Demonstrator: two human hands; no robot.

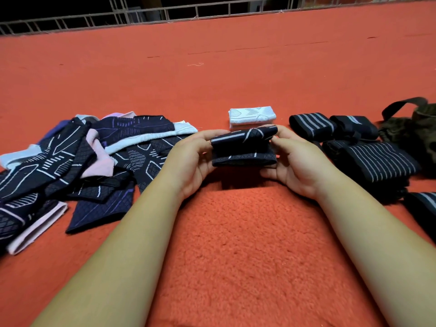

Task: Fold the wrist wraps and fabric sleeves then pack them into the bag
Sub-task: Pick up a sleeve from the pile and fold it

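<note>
Carpet, orange-red and fuzzy, runs to metal railing.

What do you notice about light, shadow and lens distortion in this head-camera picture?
Head view: the railing bows, a wide-angle effect, and the forearms stretch toward the bottom edge; the folded sleeve, held by the left hand and right hand, drops a soft shadow on the red blanket; beyond the railing all is dark; the black wrist wraps lose detail.
</note>
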